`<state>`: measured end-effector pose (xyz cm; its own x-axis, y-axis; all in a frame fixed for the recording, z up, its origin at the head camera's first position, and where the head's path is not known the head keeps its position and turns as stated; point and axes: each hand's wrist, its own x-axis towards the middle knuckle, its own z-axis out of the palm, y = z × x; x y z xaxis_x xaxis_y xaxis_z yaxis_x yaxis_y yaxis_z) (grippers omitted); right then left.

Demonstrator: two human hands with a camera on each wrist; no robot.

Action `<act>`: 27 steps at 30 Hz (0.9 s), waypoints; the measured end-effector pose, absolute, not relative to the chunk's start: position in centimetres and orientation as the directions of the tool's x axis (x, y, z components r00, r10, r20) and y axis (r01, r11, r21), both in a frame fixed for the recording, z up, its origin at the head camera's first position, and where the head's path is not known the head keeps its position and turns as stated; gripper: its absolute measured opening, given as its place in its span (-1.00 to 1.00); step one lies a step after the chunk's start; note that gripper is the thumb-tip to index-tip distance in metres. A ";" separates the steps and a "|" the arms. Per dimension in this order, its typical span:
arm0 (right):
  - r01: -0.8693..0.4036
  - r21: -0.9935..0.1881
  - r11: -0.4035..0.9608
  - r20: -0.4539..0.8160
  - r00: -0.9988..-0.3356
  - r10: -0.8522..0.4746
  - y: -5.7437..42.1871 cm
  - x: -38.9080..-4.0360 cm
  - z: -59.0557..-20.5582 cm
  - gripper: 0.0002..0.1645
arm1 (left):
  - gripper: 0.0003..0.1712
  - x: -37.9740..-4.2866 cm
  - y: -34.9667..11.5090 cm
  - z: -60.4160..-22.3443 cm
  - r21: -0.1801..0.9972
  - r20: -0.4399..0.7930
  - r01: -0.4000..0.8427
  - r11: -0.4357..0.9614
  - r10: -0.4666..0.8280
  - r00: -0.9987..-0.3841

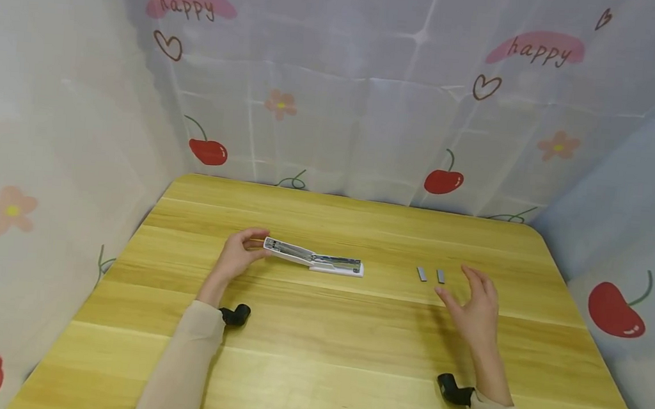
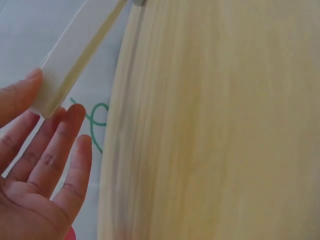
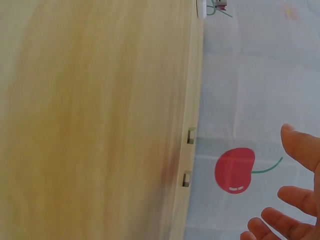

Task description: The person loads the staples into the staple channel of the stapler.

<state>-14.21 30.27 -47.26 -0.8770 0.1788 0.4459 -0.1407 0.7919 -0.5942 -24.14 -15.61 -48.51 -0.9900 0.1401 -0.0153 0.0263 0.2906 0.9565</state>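
Stapler point(image 1: 307, 257), white with silvery insides, is unfolded wide; your left hand point(image 1: 235, 255) pinches one end, your right hand point(image 1: 477, 311), fingers parted, empty.

Plastic stapler point(image 1: 310, 261), shiny metal rail point(image 1: 336, 262), metal staples point(image 1: 422, 274), wood-grain tabletop point(image 1: 340, 340)
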 end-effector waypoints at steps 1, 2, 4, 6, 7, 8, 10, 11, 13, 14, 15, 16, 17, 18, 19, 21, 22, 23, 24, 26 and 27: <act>-0.142 -0.596 0.790 0.446 -0.877 0.178 30.3 -14.3 -47.3 -0.18 | -0.45 -24.2 -15.6 -48.6 0.956 -0.018 0.022 0.291 0.136 -0.991; -0.145 -0.597 0.789 0.446 -0.878 0.176 30.3 -14.3 -47.3 -0.18 | -0.47 -24.2 -15.6 -48.7 0.956 -0.021 0.018 0.292 0.132 -0.991; -0.151 -0.599 0.787 0.448 -0.877 0.173 30.4 -14.5 -47.3 -0.18 | -0.49 -24.2 -15.5 -48.8 0.956 -0.023 0.014 0.292 0.121 -0.992; -0.157 -0.600 0.784 0.453 -0.875 0.171 30.5 -14.6 -47.4 -0.17 | -0.49 -24.1 -15.5 -48.8 0.960 -0.025 0.009 0.281 0.116 -0.993; -0.160 -0.599 0.785 0.457 -0.873 0.171 30.5 -14.7 -47.5 -0.17 | -0.49 -24.0 -15.4 -48.5 0.961 -0.031 0.002 0.277 0.115 -0.993; -0.162 -0.597 0.786 0.461 -0.871 0.171 30.6 -14.7 -47.5 -0.18 | -0.49 -23.7 -15.3 -48.1 0.962 -0.035 -0.002 0.273 0.116 -0.993; -0.162 -0.593 0.789 0.465 -0.868 0.172 30.6 -14.8 -47.5 -0.18 | -0.49 -23.6 -15.3 -48.0 0.966 -0.040 -0.009 0.259 0.116 -0.992; -0.160 -0.590 0.791 0.466 -0.868 0.172 30.6 -14.8 -47.4 -0.19 | -0.48 -23.6 -15.3 -47.9 0.968 -0.046 -0.015 0.249 0.117 -0.992; -0.154 -0.587 0.795 0.461 -0.871 0.172 30.6 -14.8 -47.4 -0.20 | -0.47 -23.6 -15.3 -47.8 0.970 -0.052 -0.023 0.243 0.116 -0.992; -0.147 -0.586 0.797 0.456 -0.873 0.174 30.6 -14.8 -47.4 -0.21 | -0.47 -23.8 -15.3 -48.1 0.971 -0.050 -0.021 0.236 0.115 -0.992; -0.139 -0.588 0.797 0.449 -0.876 0.178 30.6 -14.9 -47.4 -0.22 | -0.47 -24.0 -15.4 -48.5 0.973 -0.051 -0.024 0.230 0.113 -0.992; -0.131 -0.589 0.798 0.442 -0.878 0.182 30.6 -15.0 -47.4 -0.22 | -0.47 -24.0 -15.3 -48.4 0.973 -0.054 -0.027 0.227 0.111 -0.992; -0.124 -0.592 0.797 0.435 -0.881 0.186 30.7 -15.1 -47.4 -0.23 | -0.47 -24.0 -15.3 -48.4 0.974 -0.055 -0.029 0.223 0.111 -0.992; -0.116 -0.595 0.795 0.427 -0.884 0.191 30.7 -15.2 -47.5 -0.24 | -0.47 -24.0 -15.2 -48.4 0.975 -0.055 -0.029 0.222 0.109 -0.993; -0.109 -0.596 0.796 0.420 -0.887 0.193 30.7 -15.3 -47.6 -0.26 | -0.48 -24.0 -15.2 -48.3 0.975 -0.055 -0.031 0.218 0.108 -0.993; -0.098 -0.603 0.792 0.405 -0.893 0.198 30.8 -15.6 -47.8 -0.28 | -0.48 -24.0 -15.1 -48.3 0.976 -0.054 -0.030 0.214 0.106 -0.993; -0.093 -0.607 0.789 0.398 -0.895 0.200 30.8 -15.8 -47.9 -0.30 | -0.49 -24.0 -15.1 -48.4 0.977 -0.052 -0.029 0.212 0.105 -0.993; -0.089 -0.610 0.787 0.393 -0.897 0.202 30.8 -15.9 -48.0 -0.31 | -0.49 -24.0 -15.1 -48.4 0.977 -0.050 -0.027 0.211 0.104 -0.993; -0.084 -0.615 0.784 0.385 -0.900 0.205 30.8 -16.1 -48.1 -0.32 | -0.49 -24.1 -15.0 -48.5 0.977 -0.048 -0.026 0.211 0.103 -0.994; -0.063 -0.635 0.770 0.360 -0.906 0.224 30.9 -16.4 -48.3 -0.36 | -0.50 -24.1 -15.0 -48.5 0.977 -0.046 -0.023 0.211 0.103 -0.994; -0.045 -0.644 0.763 0.344 -0.909 0.237 30.8 -16.6 -48.5 -0.38 | -0.50 -24.1 -15.0 -48.6 0.977 -0.045 -0.023 0.211 0.103 -0.994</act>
